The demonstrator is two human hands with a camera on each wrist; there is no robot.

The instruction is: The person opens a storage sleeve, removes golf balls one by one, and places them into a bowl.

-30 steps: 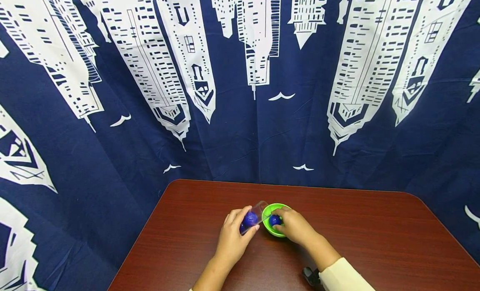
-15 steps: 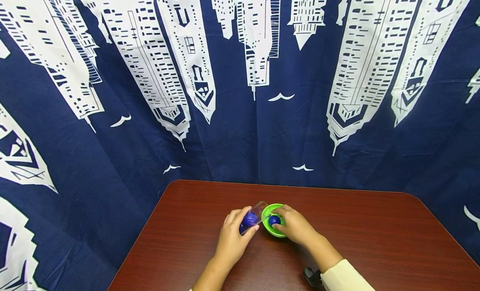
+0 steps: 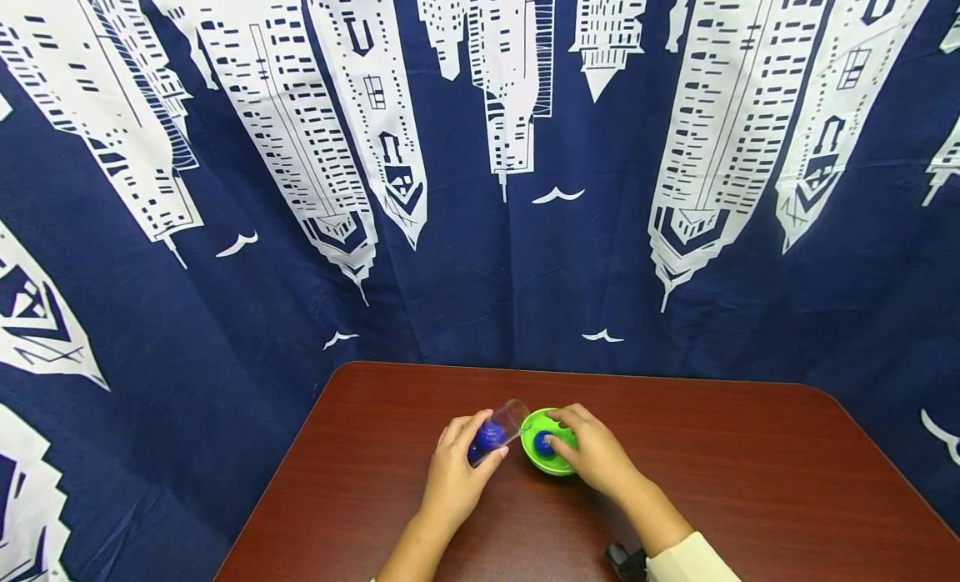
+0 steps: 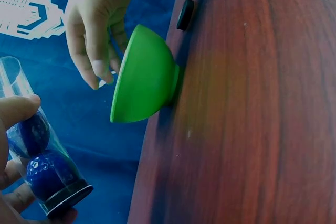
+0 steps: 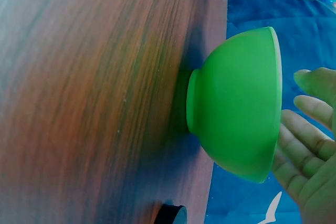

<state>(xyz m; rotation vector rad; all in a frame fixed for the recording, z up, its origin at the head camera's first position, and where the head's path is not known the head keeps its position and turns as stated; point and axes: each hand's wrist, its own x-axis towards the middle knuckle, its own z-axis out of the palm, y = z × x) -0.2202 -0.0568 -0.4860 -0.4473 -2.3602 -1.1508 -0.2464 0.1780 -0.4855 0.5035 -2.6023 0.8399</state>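
Note:
My left hand [image 3: 453, 484] grips a clear plastic tube [image 3: 513, 417], tilted with its mouth close to the bowl's left rim. Two blue golf balls [image 4: 50, 174] sit inside, down by the tube's black end cap [image 4: 69, 198]. A green bowl [image 3: 534, 464] stands upright on the table, holding one blue ball [image 3: 543, 444]. Over the bowl's right side hovers my right hand [image 3: 600, 457], its fingers spread apart and nothing between them. In the right wrist view, those fingers [image 5: 304, 132] are beside the bowl's rim; the bowl's wall hides the ball there.
A small black round cap [image 4: 185, 14] is on the table near the bowl, seen in both wrist views. By the right sleeve is a black object [image 3: 627, 563]. The reddish-brown table [image 3: 390, 407] ends at a blue, city-patterned cloth [image 3: 465, 298].
My right hand's fingers have spread and come away from the blue ball, which stays in the bowl. The left hand has shifted slightly left with the tube.

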